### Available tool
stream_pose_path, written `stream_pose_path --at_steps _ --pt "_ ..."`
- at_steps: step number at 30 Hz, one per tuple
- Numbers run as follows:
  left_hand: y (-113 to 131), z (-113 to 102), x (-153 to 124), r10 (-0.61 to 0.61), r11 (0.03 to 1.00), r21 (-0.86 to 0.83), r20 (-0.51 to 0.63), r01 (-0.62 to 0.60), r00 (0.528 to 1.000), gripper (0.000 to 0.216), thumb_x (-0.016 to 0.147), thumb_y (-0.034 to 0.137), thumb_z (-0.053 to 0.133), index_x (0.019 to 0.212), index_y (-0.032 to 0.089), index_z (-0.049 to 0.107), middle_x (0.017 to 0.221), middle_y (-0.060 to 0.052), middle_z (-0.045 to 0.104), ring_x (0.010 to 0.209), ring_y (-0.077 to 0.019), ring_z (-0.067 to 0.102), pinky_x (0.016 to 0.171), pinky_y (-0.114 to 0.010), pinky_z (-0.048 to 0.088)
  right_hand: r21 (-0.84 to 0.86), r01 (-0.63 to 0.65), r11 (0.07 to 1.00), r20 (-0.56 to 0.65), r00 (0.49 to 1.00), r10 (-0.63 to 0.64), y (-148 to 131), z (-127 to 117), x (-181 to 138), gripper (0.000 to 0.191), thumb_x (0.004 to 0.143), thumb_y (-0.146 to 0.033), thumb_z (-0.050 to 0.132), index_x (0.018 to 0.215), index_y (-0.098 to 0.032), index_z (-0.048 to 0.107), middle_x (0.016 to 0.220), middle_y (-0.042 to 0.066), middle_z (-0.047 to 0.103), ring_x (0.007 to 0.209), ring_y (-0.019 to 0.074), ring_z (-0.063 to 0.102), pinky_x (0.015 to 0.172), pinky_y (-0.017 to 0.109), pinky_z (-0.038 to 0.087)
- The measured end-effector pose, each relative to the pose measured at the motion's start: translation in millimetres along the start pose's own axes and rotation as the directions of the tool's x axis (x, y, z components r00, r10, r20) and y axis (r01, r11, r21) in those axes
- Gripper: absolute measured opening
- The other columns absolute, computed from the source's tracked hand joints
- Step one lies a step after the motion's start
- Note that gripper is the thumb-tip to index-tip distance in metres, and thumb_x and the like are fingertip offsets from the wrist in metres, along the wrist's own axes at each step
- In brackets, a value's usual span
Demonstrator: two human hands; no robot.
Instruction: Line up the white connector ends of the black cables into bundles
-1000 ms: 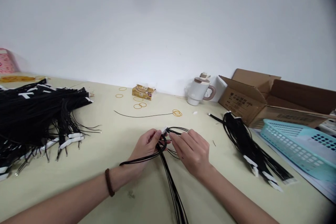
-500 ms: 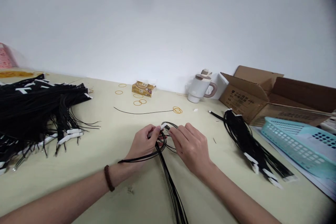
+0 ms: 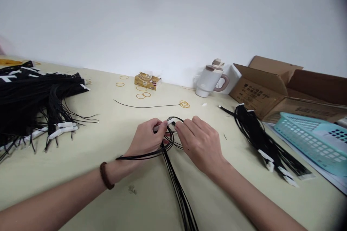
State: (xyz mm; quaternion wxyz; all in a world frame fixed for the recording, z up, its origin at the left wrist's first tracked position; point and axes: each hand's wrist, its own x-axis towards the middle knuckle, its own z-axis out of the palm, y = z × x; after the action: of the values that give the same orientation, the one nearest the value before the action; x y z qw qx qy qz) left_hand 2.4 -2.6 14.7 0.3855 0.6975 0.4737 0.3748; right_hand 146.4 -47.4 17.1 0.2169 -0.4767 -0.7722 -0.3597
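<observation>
Since the earlier frame, the head view has been tilted downward, so the white tumbler with a brown loop handle (image 3: 209, 80) is seen higher up; hardly any shift of the hands relative to it can be made out. Nearer than the tumbler and to its left, a narrow white strip (image 3: 170, 122) is pinched between thumb and fingers of the left hand (image 3: 146, 135). Beside the strip, looped thin black cables (image 3: 176, 186) are gripped by the curled fingers of the right hand (image 3: 202, 142), the fingertips being partly hidden. Left of the tumbler, a small gold cardboard box (image 3: 148, 81) is placed; right of it, an open brown cardboard carton (image 3: 253, 94).
</observation>
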Motion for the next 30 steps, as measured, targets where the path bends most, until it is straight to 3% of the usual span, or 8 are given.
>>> stream_pose_path --at_steps 5,11,20,30 --pt "-1.0 2.1 0.5 0.014 1.0 0.005 -0.011 -0.013 1.0 0.031 0.075 0.039 0.044 0.054 0.018 0.048 0.054 0.0 0.057 0.048 -0.0123 0.051 0.045 -0.021 0.035 -0.032 0.013 0.999 0.011 1.0 -0.012 2.1 -1.7 -0.6 0.017 0.085 -0.014 0.045 0.072 -0.016 0.055 0.063 0.001 0.048 0.064 0.0144 0.037 0.057 0.027 0.025" --pt "-0.1 3.4 2.7 -0.093 0.991 -0.097 0.042 0.097 0.995 0.028 0.072 0.038 0.047 0.053 0.018 0.049 0.056 -0.002 0.062 0.048 -0.0146 0.056 0.043 -0.021 0.035 -0.048 0.035 0.998 0.024 0.999 -0.034 2.4 -0.1 -1.7 0.013 0.083 -0.012 0.048 0.072 -0.016 0.055 0.062 0.0 0.047 0.064 0.0145 0.036 0.056 0.028 0.025" --pt "1.9 2.0 2.4 -0.046 0.999 0.0 -0.013 0.046 0.999 0.035 0.072 0.039 0.048 0.045 0.018 0.042 0.043 0.003 0.048 0.039 -0.0097 0.045 0.038 -0.02 0.027 -0.07 0.069 0.995 0.045 0.997 -0.066 3.1 0.4 -1.6 0.017 0.084 -0.014 0.046 0.069 -0.016 0.053 0.062 0.001 0.046 0.064 0.0143 0.036 0.056 0.028 0.024" --pt "1.6 3.2 3.3 -0.064 0.997 -0.041 -0.004 0.063 0.998 0.032 0.071 0.038 0.05 0.046 0.017 0.047 0.043 0.001 0.053 0.039 -0.0104 0.046 0.039 -0.02 0.03 -0.091 0.096 0.991 0.058 0.994 -0.091 2.9 -0.5 -0.4 0.018 0.084 -0.013 0.044 0.069 -0.017 0.052 0.061 0.001 0.045 0.063 0.0141 0.036 0.055 0.028 0.025"
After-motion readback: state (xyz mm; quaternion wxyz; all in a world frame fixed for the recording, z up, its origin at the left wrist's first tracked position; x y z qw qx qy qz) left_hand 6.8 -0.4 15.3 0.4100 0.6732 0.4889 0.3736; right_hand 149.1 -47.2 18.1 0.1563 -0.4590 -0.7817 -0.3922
